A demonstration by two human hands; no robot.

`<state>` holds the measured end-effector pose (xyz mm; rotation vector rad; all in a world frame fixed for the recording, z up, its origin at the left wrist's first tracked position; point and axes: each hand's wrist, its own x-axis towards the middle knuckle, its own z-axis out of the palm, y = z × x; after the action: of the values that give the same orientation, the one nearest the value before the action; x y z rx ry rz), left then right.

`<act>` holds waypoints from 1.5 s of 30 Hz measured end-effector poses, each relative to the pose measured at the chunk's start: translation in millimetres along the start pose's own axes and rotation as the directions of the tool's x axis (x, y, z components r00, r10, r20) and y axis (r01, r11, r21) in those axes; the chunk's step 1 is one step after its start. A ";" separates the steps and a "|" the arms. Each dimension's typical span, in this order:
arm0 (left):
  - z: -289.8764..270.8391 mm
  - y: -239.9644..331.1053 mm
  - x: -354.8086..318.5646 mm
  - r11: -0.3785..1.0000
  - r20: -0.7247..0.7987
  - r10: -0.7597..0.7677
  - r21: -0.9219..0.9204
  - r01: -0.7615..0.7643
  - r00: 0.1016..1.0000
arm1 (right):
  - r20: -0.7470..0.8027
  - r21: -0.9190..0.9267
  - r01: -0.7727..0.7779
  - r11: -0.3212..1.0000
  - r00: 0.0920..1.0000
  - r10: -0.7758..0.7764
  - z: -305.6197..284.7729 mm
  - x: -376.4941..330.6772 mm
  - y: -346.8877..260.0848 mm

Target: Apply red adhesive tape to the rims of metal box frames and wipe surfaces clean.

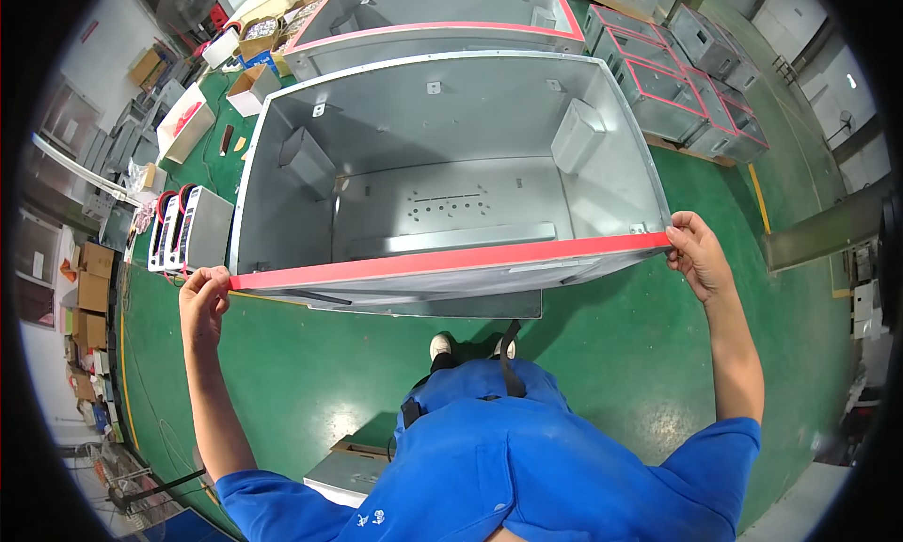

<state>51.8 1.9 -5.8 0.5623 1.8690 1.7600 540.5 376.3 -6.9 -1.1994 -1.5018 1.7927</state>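
A large open grey metal box [451, 119] stands in front of me, its open top facing up. Along its near rim runs a long flat red strip [451, 258], which looks like tape and spans nearly the whole edge. At the near left corner my left hand [203, 302] is closed, thumb and fingers pinching the strip's left end. My right hand [698, 255] pinches the other end at the near right corner. Inside the box are small brackets, a row of holes in the floor and a raised metal bar [451, 240].
Behind stands another metal box [433, 36] with red along its rim. More red-edged metal boxes [668, 95] are grouped at the far right. White-and-black devices [193, 227] sit close to the left side. A grey box [346, 469] lies on the green floor near me.
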 end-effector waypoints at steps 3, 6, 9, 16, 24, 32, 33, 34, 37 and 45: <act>0.5 -1.0 0.1 1.000 -0.011 0.014 0.010 -0.014 1.000 | 0.001 0.008 -0.003 1.000 1.000 0.003 0.2 -0.5 -0.9; 2.2 -2.0 0.4 1.000 -0.028 0.026 0.011 -0.025 0.999 | -0.013 0.035 -0.002 0.999 1.000 0.003 1.1 -0.8 0.4; 1.3 -4.9 0.5 0.999 -0.033 0.041 0.025 -0.040 0.999 | -0.023 0.042 0.004 0.999 1.000 -0.003 1.6 -1.6 1.3; 1.2 -6.8 0.7 0.994 -0.031 0.070 0.092 -0.067 0.997 | -0.067 0.023 0.064 0.998 0.996 -0.062 2.4 -1.0 7.0; 1.0 -7.9 1.4 0.991 -0.054 0.065 0.124 -0.058 0.996 | -0.088 0.024 0.122 0.992 0.989 -0.120 2.3 -0.6 14.2; 7.2 -3.9 -1.8 0.993 -0.071 0.061 0.107 -0.053 0.996 | -0.231 -0.199 0.340 0.919 0.895 -0.381 12.0 -4.1 23.5; 8.4 -3.6 -2.6 0.994 -0.088 0.047 0.105 -0.038 0.995 | -0.252 -0.292 0.424 0.857 0.830 -0.497 18.1 -5.2 24.3; 7.8 -4.2 -3.0 0.993 -0.085 0.054 0.105 -0.045 0.995 | -0.240 -0.473 0.471 0.745 0.744 -0.623 25.2 -8.3 22.4; 7.9 -2.6 -5.3 0.994 -0.090 0.066 0.098 -0.058 0.994 | -0.040 -0.778 0.520 0.352 0.519 -0.854 54.9 -23.3 12.3; 16.7 2.2 -6.9 0.991 -0.126 0.063 0.126 -0.047 0.990 | 0.406 -0.711 0.703 0.000 0.410 -0.817 116.1 -29.5 21.3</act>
<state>67.5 11.0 -3.6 0.5623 2.0803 1.7632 457.8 287.9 -18.4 -0.4364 -2.3462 0.1219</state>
